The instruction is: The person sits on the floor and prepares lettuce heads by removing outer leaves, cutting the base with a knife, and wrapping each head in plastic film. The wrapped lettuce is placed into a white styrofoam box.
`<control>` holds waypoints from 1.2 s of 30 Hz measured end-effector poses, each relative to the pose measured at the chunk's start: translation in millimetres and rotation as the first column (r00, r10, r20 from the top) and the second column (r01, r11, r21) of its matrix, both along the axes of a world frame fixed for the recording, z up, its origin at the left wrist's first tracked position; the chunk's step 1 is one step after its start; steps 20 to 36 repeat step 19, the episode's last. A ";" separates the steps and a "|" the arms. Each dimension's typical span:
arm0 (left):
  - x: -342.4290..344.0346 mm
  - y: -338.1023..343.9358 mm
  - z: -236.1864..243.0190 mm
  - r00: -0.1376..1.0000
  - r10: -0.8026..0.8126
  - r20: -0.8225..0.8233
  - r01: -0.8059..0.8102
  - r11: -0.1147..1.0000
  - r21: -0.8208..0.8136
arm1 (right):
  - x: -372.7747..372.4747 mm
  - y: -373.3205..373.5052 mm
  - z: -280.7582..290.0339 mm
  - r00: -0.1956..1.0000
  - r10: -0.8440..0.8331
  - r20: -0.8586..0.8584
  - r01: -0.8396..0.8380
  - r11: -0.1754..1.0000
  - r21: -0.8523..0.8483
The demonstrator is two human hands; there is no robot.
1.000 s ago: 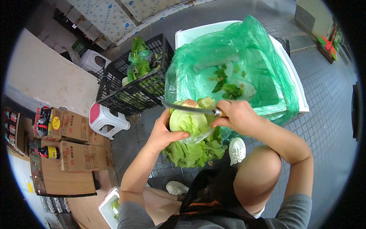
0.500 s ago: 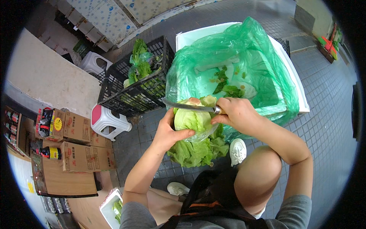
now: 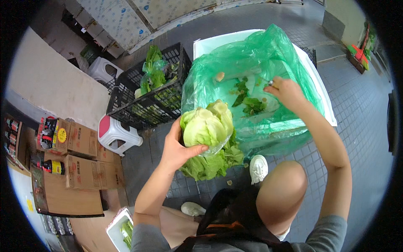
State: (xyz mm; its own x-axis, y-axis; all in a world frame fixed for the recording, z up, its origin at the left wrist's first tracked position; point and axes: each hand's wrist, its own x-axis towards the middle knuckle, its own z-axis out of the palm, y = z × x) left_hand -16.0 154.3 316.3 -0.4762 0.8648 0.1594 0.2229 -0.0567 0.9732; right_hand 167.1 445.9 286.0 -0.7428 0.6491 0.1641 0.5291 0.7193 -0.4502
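My left hand [image 3: 175, 145] is wrapped round a pale green lettuce [image 3: 204, 128], partly in clear plastic, its cut stem end facing up. A second stem end shows beside it, and loose green leaves [image 3: 203, 166] hang below. Over a white box [image 3: 203, 49] lined with a green plastic bag [image 3: 268, 48], my right hand [image 3: 287, 94] is closed on a knife [image 3: 270, 83]; its blade is hard to make out against the bag. Inside the bag lie a pale cut stem piece [image 3: 220, 76] and several dark leaf scraps [image 3: 254, 106].
A black plastic crate [image 3: 145, 103] of leafy vegetables stands left of the box. Beside it is a white stool [image 3: 119, 136] with a pink top patch. Cardboard boxes [image 3: 86, 172] and bottles [image 3: 52, 166] are stacked at left. A broom [image 3: 359, 56] leans far right.
My right hand has moved with the knife off the lettuce, up and right over the bag. A pale stem piece now lies inside the bag. My left hand and the lettuce shifted slightly left.
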 end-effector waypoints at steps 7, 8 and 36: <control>-8.5 -64.7 25.7 0.883 0.020 -0.469 -0.010 1.000 0.024 | 8.8 23.0 -94.2 0.942 -0.032 0.335 0.077 0.990 -0.122; -11.7 -87.7 33.8 0.815 0.046 -0.578 -0.066 0.998 -0.014 | 9.9 14.7 -109.3 0.948 -0.042 0.314 0.063 0.996 -0.057; 117.4 -464.6 121.4 0.130 0.887 -0.444 -0.916 0.279 0.288 | 0.2 125.8 -187.6 0.665 0.232 0.710 -0.400 0.913 0.076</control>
